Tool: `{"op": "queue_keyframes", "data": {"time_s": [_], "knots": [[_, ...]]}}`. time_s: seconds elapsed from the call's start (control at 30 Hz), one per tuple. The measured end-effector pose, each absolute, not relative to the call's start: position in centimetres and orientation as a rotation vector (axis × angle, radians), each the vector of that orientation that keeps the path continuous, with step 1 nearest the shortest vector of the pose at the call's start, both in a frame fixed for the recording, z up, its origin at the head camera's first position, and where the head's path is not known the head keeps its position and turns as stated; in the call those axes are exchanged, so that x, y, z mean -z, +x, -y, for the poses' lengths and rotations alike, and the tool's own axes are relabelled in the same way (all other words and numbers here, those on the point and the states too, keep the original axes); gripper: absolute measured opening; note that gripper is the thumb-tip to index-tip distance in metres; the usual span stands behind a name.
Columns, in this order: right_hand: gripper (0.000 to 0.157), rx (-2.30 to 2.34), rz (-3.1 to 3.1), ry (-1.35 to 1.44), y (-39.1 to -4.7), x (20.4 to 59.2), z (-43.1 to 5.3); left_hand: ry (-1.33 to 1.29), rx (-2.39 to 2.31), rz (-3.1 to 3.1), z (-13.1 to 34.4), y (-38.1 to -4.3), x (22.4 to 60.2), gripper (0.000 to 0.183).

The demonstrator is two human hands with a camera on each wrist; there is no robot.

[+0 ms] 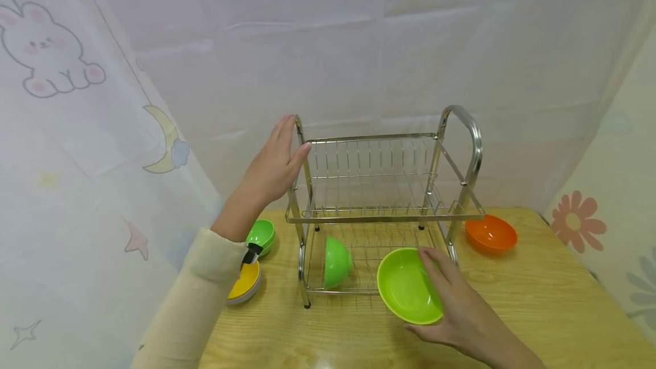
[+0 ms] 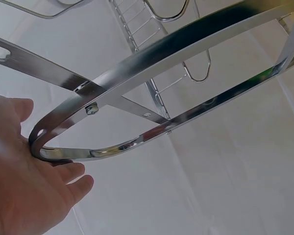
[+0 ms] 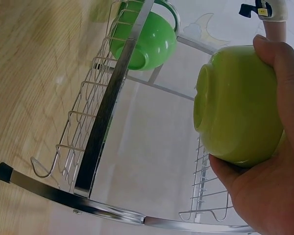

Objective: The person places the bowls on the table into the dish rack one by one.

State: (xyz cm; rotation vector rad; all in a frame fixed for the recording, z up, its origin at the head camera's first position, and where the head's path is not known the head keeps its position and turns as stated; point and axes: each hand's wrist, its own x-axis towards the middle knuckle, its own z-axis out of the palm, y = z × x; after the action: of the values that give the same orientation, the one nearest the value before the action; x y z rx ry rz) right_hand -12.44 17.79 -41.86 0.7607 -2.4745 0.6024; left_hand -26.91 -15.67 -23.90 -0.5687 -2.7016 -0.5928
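My right hand (image 1: pixel 461 306) grips a lime-green bowl (image 1: pixel 409 285) by its rim, thumb below and fingers above, in front of the rack's lower tier. The bowl is tilted with its inside facing the head camera; its outside and foot ring show in the right wrist view. My left hand (image 1: pixel 274 167) rests at the top left bend of a two-tier metal dish rack (image 1: pixel 379 219), its fingers nearly straight. In the left wrist view the rack's curved side tube (image 2: pixel 54 122) lies between thumb and fingers. A green bowl (image 1: pixel 337 262) stands on its side in the lower tier, at the left.
Left of the rack, partly behind my left arm, are stacked green bowls (image 1: pixel 262 234) and a yellow bowl (image 1: pixel 246 281) in a pale one. An orange bowl (image 1: pixel 491 234) sits on the wooden table (image 1: pixel 523 295) at the right. A patterned curtain (image 1: pixel 359 44) hangs behind.
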Motion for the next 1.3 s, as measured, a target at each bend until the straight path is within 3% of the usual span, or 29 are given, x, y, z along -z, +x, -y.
{"op": "queue_keyframes", "data": {"time_s": [0.23, 0.6, 0.97, 1.3], "knots": [[0.124, -0.603, 2.475, 0.780, -12.7, 41.8, -17.7, -0.622, 0.596, 2.669, 16.5, -25.0, 25.0, 0.082], [0.122, -0.590, 2.472, 0.826, -13.1, 41.7, -17.2, -0.670, 0.399, 2.617, 16.2, -19.3, 27.6, 0.083], [0.123, -0.655, 2.511, 0.817, -13.3, 41.9, -16.3, -0.876, 0.246, 2.497, 14.1, -14.0, 31.0, 0.086], [0.121, -0.687, 2.489, 0.861, -13.5, 41.8, -15.8, -1.136, 0.184, 2.317, 12.2, -11.4, 33.5, 0.087]]}}
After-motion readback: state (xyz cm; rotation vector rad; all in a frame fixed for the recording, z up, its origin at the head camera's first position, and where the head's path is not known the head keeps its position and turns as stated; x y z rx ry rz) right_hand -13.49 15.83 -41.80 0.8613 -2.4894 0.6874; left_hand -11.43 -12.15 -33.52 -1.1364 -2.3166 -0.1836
